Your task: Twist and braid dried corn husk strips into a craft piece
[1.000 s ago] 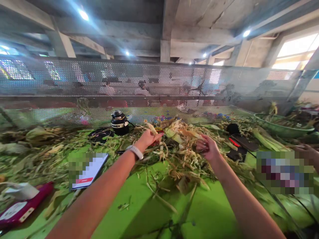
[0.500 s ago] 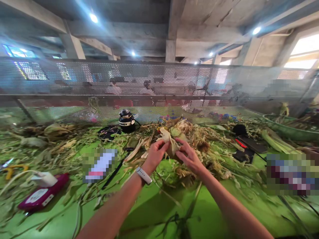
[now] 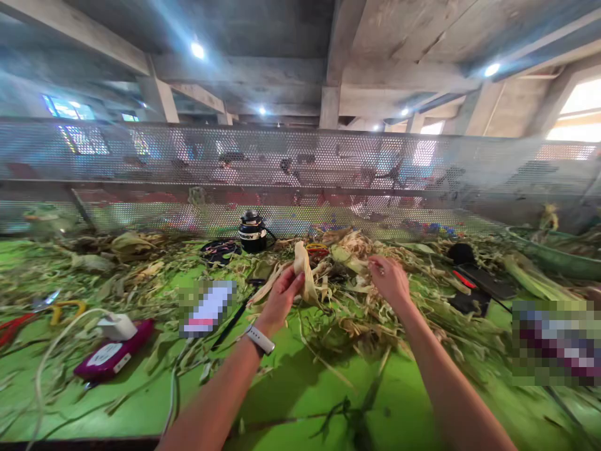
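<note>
My left hand [image 3: 280, 299], with a pale watch band on the wrist, pinches a cream-coloured dried corn husk [image 3: 306, 275] that stands up between thumb and fingers. My right hand [image 3: 392, 282] is apart from it, at the right side of a heap of dry husks [image 3: 353, 243]. Its fingers are curled and pressed together by the heap; whatever lies in them is too small to make out. Behind the held husk, scissors with red and yellow handles [image 3: 317, 250] lie partly hidden.
Husk scraps litter the green table [image 3: 300, 376]. A black jar [image 3: 253, 233] stands by a perforated metal screen [image 3: 300, 169]. On the left are a phone [image 3: 209, 308], a purple power strip [image 3: 113, 354] and a charging cable. A green basket [image 3: 554, 254] stands at right.
My hands have moved apart. The right hand left the husk and went right to the heap, while the left keeps the husk, now more upright. The view has shifted left.
</note>
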`<move>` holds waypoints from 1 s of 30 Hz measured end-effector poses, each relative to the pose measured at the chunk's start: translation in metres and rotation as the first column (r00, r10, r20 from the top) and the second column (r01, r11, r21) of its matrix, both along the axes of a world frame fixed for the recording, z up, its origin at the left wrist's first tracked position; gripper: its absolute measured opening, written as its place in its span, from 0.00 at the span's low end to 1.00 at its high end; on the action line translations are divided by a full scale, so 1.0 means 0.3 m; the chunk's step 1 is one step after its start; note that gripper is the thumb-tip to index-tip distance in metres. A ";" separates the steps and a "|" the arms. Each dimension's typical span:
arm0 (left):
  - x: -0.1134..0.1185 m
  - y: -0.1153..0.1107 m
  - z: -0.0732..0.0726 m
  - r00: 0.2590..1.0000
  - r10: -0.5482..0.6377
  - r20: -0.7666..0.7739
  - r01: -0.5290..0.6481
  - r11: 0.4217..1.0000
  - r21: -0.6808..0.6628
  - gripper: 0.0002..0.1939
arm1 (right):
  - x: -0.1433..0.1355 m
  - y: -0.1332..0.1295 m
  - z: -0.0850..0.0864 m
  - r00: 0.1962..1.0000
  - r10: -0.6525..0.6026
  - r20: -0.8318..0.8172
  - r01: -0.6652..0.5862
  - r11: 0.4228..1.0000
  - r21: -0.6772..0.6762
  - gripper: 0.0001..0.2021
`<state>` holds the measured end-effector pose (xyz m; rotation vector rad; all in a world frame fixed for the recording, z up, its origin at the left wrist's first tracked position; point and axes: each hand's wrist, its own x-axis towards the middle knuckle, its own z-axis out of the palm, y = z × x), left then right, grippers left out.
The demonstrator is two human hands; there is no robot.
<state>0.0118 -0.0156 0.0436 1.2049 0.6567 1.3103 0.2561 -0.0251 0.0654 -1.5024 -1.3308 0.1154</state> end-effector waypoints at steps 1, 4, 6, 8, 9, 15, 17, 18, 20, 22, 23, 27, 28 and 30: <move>0.002 0.005 -0.004 1.000 0.004 0.002 -0.004 1.000 0.017 0.20 | 0.008 -0.004 -0.002 0.992 -0.098 0.082 0.095 0.995 0.035 0.13; 0.026 0.008 -0.016 0.998 0.002 -0.060 0.004 0.995 0.102 0.19 | -0.043 -0.021 -0.016 0.996 -0.001 0.092 0.001 1.000 0.000 0.16; 0.046 0.000 -0.023 0.988 0.003 -0.152 0.021 0.988 0.152 0.18 | -0.120 -0.033 -0.030 0.934 0.340 -0.109 -0.355 0.920 -0.165 0.21; 0.057 -0.011 -0.030 0.961 0.043 -0.272 0.014 0.979 0.205 0.16 | -0.195 -0.042 -0.046 0.780 0.514 -0.358 -0.606 0.764 -0.221 0.25; 0.059 -0.017 -0.034 0.942 0.086 -0.324 -0.006 0.971 0.239 0.15 | -0.224 -0.046 -0.053 0.718 0.537 -0.444 -0.663 0.721 -0.201 0.24; 0.044 -0.041 -0.039 0.873 0.241 -0.424 -0.077 0.927 0.368 0.11 | -0.250 -0.068 -0.067 0.479 0.474 -0.739 -0.726 0.687 -0.030 0.15; 0.047 -0.049 -0.037 0.893 0.196 -0.406 -0.046 0.935 0.351 0.12 | -0.243 -0.075 -0.063 0.379 0.452 -0.807 -0.782 0.623 -0.019 0.14; 0.050 -0.054 -0.036 0.908 0.160 -0.388 -0.026 0.944 0.329 0.12 | -0.242 -0.078 -0.062 0.332 0.441 -0.834 -0.807 0.590 -0.009 0.14; 0.060 -0.064 -0.035 0.938 0.077 -0.339 0.015 0.965 0.260 0.14 | -0.243 -0.081 -0.060 0.265 0.415 -0.870 -0.814 0.580 0.029 0.14; 0.072 -0.077 -0.034 0.965 -0.009 -0.260 0.052 0.986 0.157 0.17 | -0.246 -0.084 -0.059 0.235 0.400 -0.886 -0.773 0.630 0.080 0.14; 0.078 -0.084 -0.034 0.977 -0.054 -0.205 0.075 0.992 0.099 0.18 | -0.246 -0.085 -0.058 0.225 0.403 -0.887 -0.754 0.649 0.104 0.14; 0.090 -0.111 -0.028 0.977 -0.208 0.054 0.212 0.974 -0.082 0.20 | -0.244 -0.103 -0.048 0.196 0.477 -0.857 -0.763 0.623 0.172 0.14; 0.090 -0.115 -0.026 0.969 -0.232 0.090 0.240 0.966 -0.094 0.20 | -0.244 -0.109 -0.046 0.191 0.492 -0.849 -0.768 0.614 0.183 0.14; 0.085 -0.121 -0.025 0.960 -0.263 0.101 0.271 0.958 -0.089 0.20 | -0.249 -0.121 -0.044 0.187 0.508 -0.841 -0.765 0.612 0.199 0.14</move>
